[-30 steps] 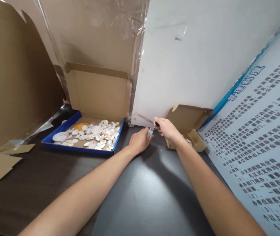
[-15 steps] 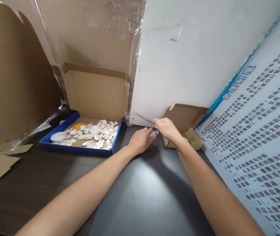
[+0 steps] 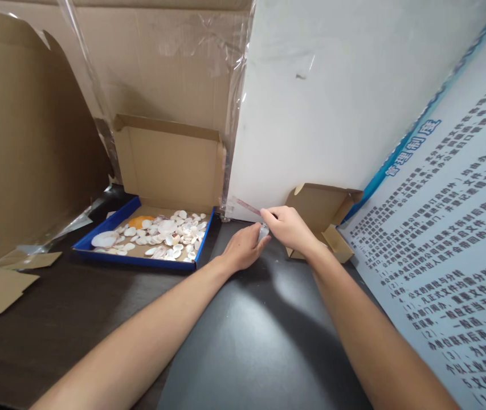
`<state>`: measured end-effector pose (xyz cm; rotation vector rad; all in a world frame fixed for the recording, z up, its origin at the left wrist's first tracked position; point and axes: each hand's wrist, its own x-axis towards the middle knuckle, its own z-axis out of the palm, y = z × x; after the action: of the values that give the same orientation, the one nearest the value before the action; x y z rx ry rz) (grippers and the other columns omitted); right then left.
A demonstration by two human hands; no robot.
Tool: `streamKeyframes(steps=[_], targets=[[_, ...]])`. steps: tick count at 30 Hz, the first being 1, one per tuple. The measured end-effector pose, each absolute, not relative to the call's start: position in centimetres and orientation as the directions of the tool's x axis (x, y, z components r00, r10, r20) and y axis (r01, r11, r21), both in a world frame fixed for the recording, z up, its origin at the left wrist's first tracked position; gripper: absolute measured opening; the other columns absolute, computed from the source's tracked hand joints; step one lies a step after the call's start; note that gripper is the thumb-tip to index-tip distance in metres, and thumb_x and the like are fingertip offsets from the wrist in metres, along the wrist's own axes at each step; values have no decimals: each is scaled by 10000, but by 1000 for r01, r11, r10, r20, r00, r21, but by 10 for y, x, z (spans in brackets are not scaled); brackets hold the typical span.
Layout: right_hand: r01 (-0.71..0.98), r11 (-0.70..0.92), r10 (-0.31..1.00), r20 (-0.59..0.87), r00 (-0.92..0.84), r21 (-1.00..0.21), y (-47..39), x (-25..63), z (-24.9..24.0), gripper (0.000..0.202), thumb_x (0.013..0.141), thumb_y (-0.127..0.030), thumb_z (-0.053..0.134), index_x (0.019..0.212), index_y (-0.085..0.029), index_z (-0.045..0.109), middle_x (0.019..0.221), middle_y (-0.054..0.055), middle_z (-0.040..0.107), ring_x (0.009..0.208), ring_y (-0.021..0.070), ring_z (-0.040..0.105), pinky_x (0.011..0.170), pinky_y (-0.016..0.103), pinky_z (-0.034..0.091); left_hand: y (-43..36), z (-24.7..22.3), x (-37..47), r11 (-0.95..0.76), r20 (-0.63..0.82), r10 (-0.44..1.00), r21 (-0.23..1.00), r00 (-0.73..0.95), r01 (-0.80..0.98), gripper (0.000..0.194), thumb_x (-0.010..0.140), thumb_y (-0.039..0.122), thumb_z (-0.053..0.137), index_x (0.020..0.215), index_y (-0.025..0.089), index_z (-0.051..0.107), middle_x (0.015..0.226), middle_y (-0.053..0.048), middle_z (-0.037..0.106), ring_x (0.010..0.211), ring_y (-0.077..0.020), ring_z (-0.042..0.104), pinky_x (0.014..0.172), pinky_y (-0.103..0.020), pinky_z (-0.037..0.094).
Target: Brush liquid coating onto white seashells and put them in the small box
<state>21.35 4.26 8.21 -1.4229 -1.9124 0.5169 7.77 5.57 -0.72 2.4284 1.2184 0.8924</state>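
My left hand (image 3: 246, 246) rests low over the dark grey mat, its fingers closed round a small clear bottle (image 3: 263, 232). The bottle looks like glass or plastic and is partly covered by the fingers. Right beside its top, my right hand (image 3: 286, 226) is closed in a pinch; what lies between those fingertips is hidden. A thin reddish strip (image 3: 248, 205) runs from the foot of the white board to the right fingertips; I cannot tell whether they touch it.
A blue-edged cardboard box (image 3: 135, 261) full of seashells (image 3: 168, 230) stands open on the left. At the right is a small open cardboard box (image 3: 317, 200). Behind are a white board (image 3: 294, 125) and cardboard sheets; a printed poster (image 3: 452, 228) leans at right.
My right hand has come slightly down and left to the bottle's top. The bottle appears tilted more upright in my left hand. The view has shifted a little.
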Motion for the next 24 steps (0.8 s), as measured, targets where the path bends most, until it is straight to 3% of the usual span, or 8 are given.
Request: streamKeyframes(steps=[7,15,24], targets=[[652,215,973,215,-81,-727,45,217,83,403,782,-249,523,434,-214,323,417,-41,276,459,108,266,478,283,150,53,-4,82,-646,422,763,462,490,608,223,963,374,456,1092,209,534,1091,-99,647,1043,-277,608,920,-399,452],[338,105,992,72,-108,-935,51,215,74,363,860,-329,416,517,-225,359,422,-84,243,370,80,254,422,227,271,52,-3,80,-625,427,779,476,459,618,257,992,399,388,1048,184,517,1021,-107,641,945,-258,614,841,-377,468],[147,28,996,15,-90,-989,57,215,67,351,863,-333,466,543,-221,378,423,-99,242,362,66,225,393,204,226,56,-8,79,-598,428,800,505,421,623,354,994,494,326,997,194,514,978,-96,638,909,-261,611,817,-374,467]])
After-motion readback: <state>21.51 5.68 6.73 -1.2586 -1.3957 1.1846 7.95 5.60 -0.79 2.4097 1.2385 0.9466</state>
